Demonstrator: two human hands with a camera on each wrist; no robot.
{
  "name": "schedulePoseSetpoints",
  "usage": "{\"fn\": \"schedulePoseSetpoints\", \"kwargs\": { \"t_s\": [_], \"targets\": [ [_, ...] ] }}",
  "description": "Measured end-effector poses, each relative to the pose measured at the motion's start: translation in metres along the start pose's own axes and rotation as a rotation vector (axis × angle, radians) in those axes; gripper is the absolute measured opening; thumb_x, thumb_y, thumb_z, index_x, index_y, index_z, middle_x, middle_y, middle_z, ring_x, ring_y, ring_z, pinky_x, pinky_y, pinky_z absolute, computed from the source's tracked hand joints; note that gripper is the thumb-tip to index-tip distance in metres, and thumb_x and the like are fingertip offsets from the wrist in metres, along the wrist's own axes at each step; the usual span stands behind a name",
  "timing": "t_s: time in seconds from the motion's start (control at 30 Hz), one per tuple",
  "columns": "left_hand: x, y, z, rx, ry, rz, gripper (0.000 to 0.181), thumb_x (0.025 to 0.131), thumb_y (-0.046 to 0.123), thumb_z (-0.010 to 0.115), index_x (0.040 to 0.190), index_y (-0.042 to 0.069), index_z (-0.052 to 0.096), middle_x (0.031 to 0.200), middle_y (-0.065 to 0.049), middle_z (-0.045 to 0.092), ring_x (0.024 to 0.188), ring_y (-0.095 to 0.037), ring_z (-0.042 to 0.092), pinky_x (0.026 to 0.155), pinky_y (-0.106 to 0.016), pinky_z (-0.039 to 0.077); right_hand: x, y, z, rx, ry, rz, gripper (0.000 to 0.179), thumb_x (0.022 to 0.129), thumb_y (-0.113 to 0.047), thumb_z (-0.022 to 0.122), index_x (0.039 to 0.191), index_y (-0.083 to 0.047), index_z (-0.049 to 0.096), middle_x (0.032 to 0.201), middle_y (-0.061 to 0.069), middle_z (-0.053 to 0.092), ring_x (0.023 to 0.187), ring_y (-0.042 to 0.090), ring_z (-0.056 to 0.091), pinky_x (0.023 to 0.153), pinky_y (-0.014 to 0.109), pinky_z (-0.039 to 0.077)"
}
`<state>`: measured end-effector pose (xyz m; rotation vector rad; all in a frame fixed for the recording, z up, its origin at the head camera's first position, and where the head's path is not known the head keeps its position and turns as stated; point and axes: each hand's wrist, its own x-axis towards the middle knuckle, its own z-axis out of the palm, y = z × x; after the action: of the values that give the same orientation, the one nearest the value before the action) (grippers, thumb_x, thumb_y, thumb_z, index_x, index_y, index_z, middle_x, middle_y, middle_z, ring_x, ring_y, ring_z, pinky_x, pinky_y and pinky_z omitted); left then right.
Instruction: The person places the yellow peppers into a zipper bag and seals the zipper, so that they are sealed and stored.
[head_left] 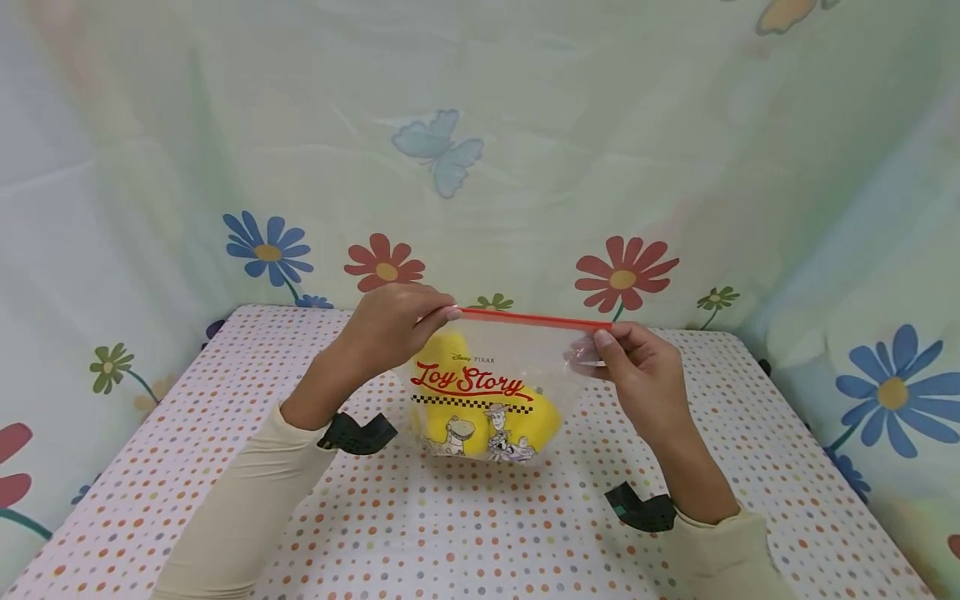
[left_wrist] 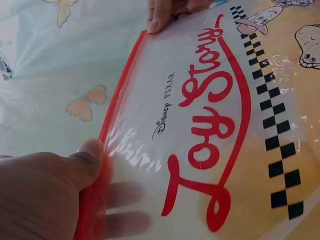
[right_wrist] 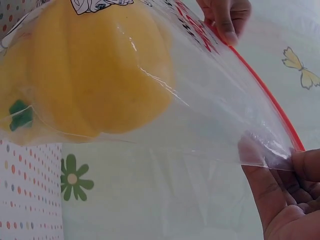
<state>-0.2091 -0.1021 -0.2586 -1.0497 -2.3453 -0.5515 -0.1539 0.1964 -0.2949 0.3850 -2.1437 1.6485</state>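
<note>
A clear zip bag (head_left: 547,342) with red "Toy Story" lettering and a red zip strip (head_left: 532,318) is stretched between both hands. My left hand (head_left: 393,329) pinches the strip's left end, thumb on the near side and fingers behind, as the left wrist view shows through the plastic. At the other end of the strip, my right hand (head_left: 648,375) pinches the corner between thumb and fingers. Inside lies a yellow, rounded, lobed thing (right_wrist: 115,75) with a small green patch (right_wrist: 21,115), filling the bag's lower part. The strip's edges look pressed together along its length.
Beneath the bag is a table with a polka-dot cover (head_left: 450,533). A curtain (head_left: 525,192) printed with flowers and butterflies stands behind and at both sides. Dark straps (head_left: 360,435) stick out by the sleeves.
</note>
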Motion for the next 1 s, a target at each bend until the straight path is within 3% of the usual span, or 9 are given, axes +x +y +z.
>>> {"fn": "schedulePoseSetpoints", "kwargs": {
  "t_s": [0.13, 0.33, 0.53, 0.7, 0.77, 1.0],
  "targets": [
    [-0.004, -0.003, -0.005, 0.000, -0.003, 0.002, 0.016, 0.089, 0.019, 0.070, 0.098, 0.007, 0.075, 0.082, -0.001, 0.071, 0.075, -0.015, 0.064, 0.071, -0.029, 0.054, -0.001, 0.001, -0.003, 0.015, 0.001, 0.003, 0.024, 0.097, -0.011, 0.057, 0.106, 0.011, 0.060, 0.091, 0.008, 0.069, 0.083, 0.014, 0.071, 0.073, 0.029, 0.056],
    [-0.011, -0.010, -0.010, -0.024, -0.012, 0.032, 0.008, 0.088, 0.016, 0.071, 0.088, 0.007, 0.071, 0.063, 0.004, 0.055, 0.060, -0.013, 0.050, 0.059, -0.027, 0.046, -0.002, 0.001, -0.008, 0.031, -0.008, 0.002, 0.023, 0.097, -0.010, 0.057, 0.106, 0.011, 0.061, 0.090, 0.007, 0.070, 0.082, 0.016, 0.072, 0.073, 0.030, 0.056],
    [-0.021, -0.026, -0.019, -0.034, -0.001, -0.008, 0.015, 0.086, 0.015, 0.072, 0.096, 0.004, 0.075, 0.072, -0.001, 0.065, 0.064, -0.015, 0.056, 0.063, -0.030, 0.050, -0.004, 0.004, -0.019, 0.031, 0.030, 0.007, 0.024, 0.096, -0.010, 0.058, 0.105, 0.012, 0.061, 0.089, 0.003, 0.071, 0.082, 0.014, 0.072, 0.073, 0.028, 0.056],
    [-0.032, -0.038, -0.026, -0.107, 0.005, -0.058, 0.019, 0.086, 0.012, 0.073, 0.102, 0.003, 0.076, 0.077, -0.002, 0.069, 0.067, -0.014, 0.058, 0.066, -0.032, 0.053, -0.005, 0.007, -0.028, 0.080, 0.035, 0.021, 0.023, 0.096, -0.008, 0.058, 0.104, 0.013, 0.060, 0.090, 0.004, 0.072, 0.082, 0.015, 0.072, 0.073, 0.028, 0.056],
    [-0.034, -0.039, -0.026, -0.141, 0.017, -0.066, 0.021, 0.085, 0.012, 0.073, 0.103, 0.002, 0.075, 0.083, -0.004, 0.072, 0.070, -0.014, 0.061, 0.070, -0.033, 0.055, -0.004, 0.006, -0.029, 0.094, 0.033, 0.022, 0.023, 0.096, -0.009, 0.058, 0.103, 0.013, 0.060, 0.089, 0.006, 0.071, 0.081, 0.016, 0.072, 0.073, 0.028, 0.056],
    [-0.039, -0.032, -0.024, -0.256, 0.085, -0.092, 0.020, 0.084, 0.008, 0.074, 0.103, 0.000, 0.075, 0.081, -0.003, 0.072, 0.070, -0.012, 0.062, 0.067, -0.029, 0.054, -0.006, 0.002, -0.032, 0.110, 0.059, 0.030, 0.021, 0.096, -0.007, 0.058, 0.103, 0.013, 0.060, 0.088, 0.004, 0.071, 0.081, 0.015, 0.072, 0.072, 0.028, 0.056]
  ]
}}
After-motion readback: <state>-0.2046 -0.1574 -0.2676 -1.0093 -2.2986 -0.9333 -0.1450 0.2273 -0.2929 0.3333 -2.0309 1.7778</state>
